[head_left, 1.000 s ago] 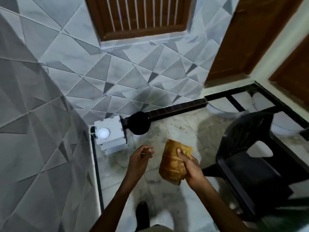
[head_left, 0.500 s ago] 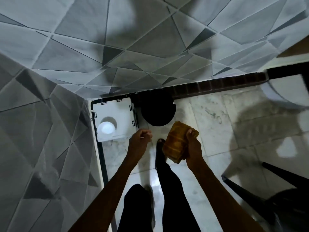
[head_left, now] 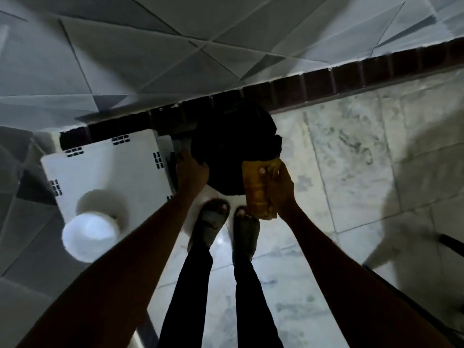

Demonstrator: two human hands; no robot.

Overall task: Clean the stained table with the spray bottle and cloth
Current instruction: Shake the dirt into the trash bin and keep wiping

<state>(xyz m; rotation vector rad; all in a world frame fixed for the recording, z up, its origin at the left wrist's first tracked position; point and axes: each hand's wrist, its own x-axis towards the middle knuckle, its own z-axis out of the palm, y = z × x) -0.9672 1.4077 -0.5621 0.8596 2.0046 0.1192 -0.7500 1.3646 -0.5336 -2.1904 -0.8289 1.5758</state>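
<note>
My right hand point(head_left: 282, 188) grips a crumpled yellow cloth point(head_left: 256, 192), held over the near right edge of a black round object point(head_left: 233, 136) on the floor by the wall. My left hand point(head_left: 192, 172) reaches to that object's left edge, and its fingers curl onto the rim. No spray bottle or table top shows in this view.
A white vented box point(head_left: 108, 167) with a white round dome point(head_left: 88, 237) stands in the corner at the left. My sandalled feet point(head_left: 213, 222) are on the marble floor point(head_left: 351, 146). A brown skirting point(head_left: 351, 76) runs under the tiled wall. A dark chair leg point(head_left: 452, 243) shows at the right.
The camera has tilted down and come closer. Both hands moved forward to the black object; the left hand went from hanging free to its edge. The cloth stays in my right hand.
</note>
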